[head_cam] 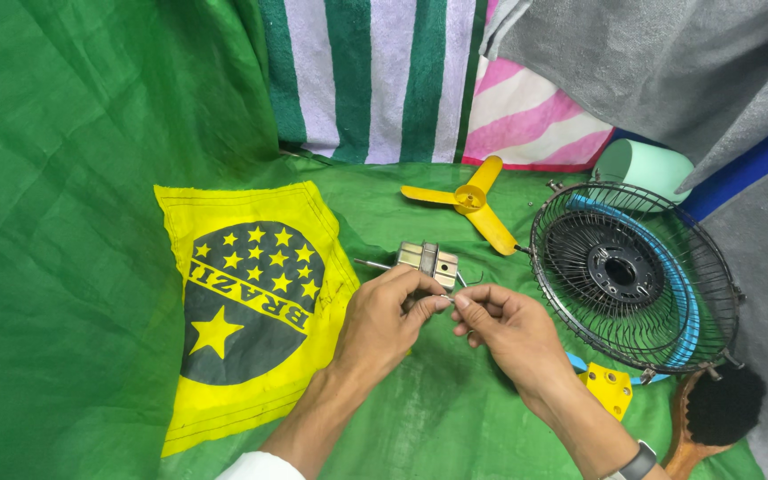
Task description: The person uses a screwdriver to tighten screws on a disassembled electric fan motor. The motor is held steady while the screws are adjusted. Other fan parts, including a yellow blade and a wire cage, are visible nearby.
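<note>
Both hands on small fan motor, green cloth.
Left hand [384,316] and right hand [504,324] pinch fingertips together on a thin wire just below the metal motor block [428,260]; wire itself barely visible, fingers hide its ends.

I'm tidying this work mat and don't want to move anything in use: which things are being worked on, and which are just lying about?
In hand:
left hand
right hand
small motor core
thin wire

Lying about:
yellow fan blade
wire fan guard
brush
yellow bracket
flag cloth
</note>
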